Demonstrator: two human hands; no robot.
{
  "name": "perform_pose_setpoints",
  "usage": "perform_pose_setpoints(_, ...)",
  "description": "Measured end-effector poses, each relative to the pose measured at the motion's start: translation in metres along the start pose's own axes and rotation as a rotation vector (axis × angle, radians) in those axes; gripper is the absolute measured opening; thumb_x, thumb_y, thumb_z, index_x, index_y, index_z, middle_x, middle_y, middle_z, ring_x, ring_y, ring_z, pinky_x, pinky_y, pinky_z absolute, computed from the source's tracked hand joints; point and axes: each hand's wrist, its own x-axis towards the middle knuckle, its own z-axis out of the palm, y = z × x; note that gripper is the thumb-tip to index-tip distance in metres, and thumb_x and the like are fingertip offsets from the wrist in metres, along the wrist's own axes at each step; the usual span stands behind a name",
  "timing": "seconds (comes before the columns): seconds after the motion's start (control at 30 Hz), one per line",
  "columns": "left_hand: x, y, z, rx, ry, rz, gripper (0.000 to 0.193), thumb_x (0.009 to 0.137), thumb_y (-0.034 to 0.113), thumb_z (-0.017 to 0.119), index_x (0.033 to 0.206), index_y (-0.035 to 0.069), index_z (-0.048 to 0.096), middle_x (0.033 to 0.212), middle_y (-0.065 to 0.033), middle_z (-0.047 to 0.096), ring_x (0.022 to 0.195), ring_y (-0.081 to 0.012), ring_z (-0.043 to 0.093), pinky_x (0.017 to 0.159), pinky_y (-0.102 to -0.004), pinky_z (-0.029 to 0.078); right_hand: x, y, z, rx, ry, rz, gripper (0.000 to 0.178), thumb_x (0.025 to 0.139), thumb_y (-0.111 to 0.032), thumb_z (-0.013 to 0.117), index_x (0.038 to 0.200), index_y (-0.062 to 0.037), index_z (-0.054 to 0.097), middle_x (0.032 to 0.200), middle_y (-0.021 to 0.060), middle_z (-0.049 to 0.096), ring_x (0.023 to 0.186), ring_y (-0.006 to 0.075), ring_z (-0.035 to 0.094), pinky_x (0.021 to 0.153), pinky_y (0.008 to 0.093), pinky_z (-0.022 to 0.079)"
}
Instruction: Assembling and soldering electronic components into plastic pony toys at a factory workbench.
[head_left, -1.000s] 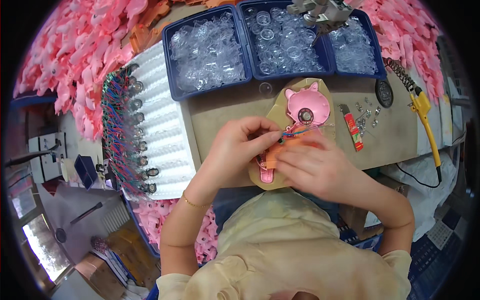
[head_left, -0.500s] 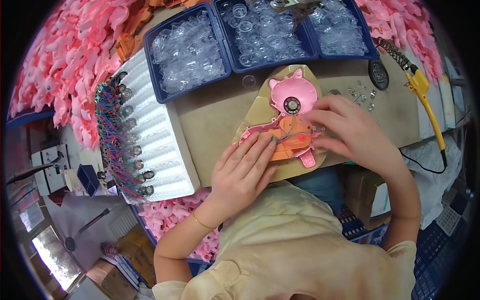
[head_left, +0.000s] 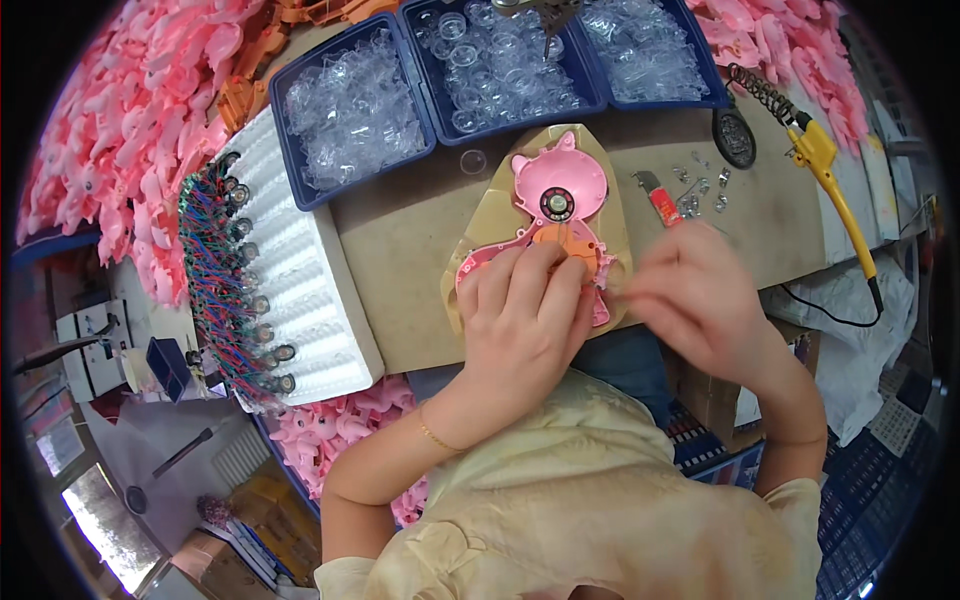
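A pink plastic pig-shaped toy shell (head_left: 565,172) lies inside-up in a tan moulded holder (head_left: 615,190) on the bench. A round black-rimmed speaker (head_left: 557,204) sits in its head part. Over the body part is an orange plastic housing (head_left: 575,240) with thin wires. My left hand (head_left: 525,305) is closed over this housing with bent fingers, hiding most of it. Beside the shell's right edge, my right hand (head_left: 695,290) is blurred, its thumb and fingertips drawn together. Whatever they pinch is too small or smeared to make out.
A red-handled knife (head_left: 663,203) and small metal pieces (head_left: 700,180) lie beyond my right hand. Blue bins (head_left: 430,125) of clear plastic parts stand at the back. Wired speakers line a white foam tray (head_left: 345,300) at left. A yellow soldering iron (head_left: 845,200) hangs at right.
My left hand has gone from lying flat to bent fingers over the orange housing. My right hand has lowered off the shell, its fingers drawing together, and the red-handled knife is now uncovered.
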Motion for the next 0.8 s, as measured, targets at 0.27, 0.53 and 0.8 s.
perform_pose_setpoints(0.27, -0.004, -0.006, 0.001, -0.038, 0.047, 0.028, 0.024, 0.068, 0.014, 0.070, 0.089, 0.007, 0.062, 0.101, -0.0041, 0.056, 0.098, -0.0234, 0.051, 0.080, -0.0368, 0.038, -0.005, 0.011, 0.000, 0.395, -0.037, 0.639, 0.008, 0.079, -0.006, 0.062, 0.079, 0.0017, 0.060, 0.074, 0.0025, 0.054, 0.064, 0.0082, 0.048, 0.058, 0.0226, 0.038)
perform_pose_setpoints(0.53, -0.031, -0.036, -0.012, -0.121, 0.057, 0.181, 0.031, 0.069, 0.004, 0.066, 0.100, 0.004, 0.065, 0.103, -0.0092, 0.064, 0.091, -0.0225, 0.062, 0.074, -0.0313, 0.051, -0.029, 0.010, 0.017, 0.495, -0.053, 0.889, 0.008, 0.079, -0.005, 0.061, 0.079, 0.0012, 0.056, 0.070, 0.0014, 0.052, 0.061, 0.0072, 0.045, 0.056, 0.0212, 0.037)
perform_pose_setpoints(0.8, -0.024, -0.032, -0.012, 0.037, 0.011, 0.209, 0.031, 0.069, 0.013, 0.065, 0.100, 0.009, 0.065, 0.107, -0.0033, 0.062, 0.095, -0.0168, 0.058, 0.078, -0.0266, 0.041, -0.053, 0.007, 0.035, -0.280, 0.010, 0.225, 0.017, 0.071, -0.008, 0.070, 0.080, -0.0047, 0.055, 0.070, 0.0084, 0.054, 0.059, 0.0248, 0.051, 0.053, 0.0333, 0.039)
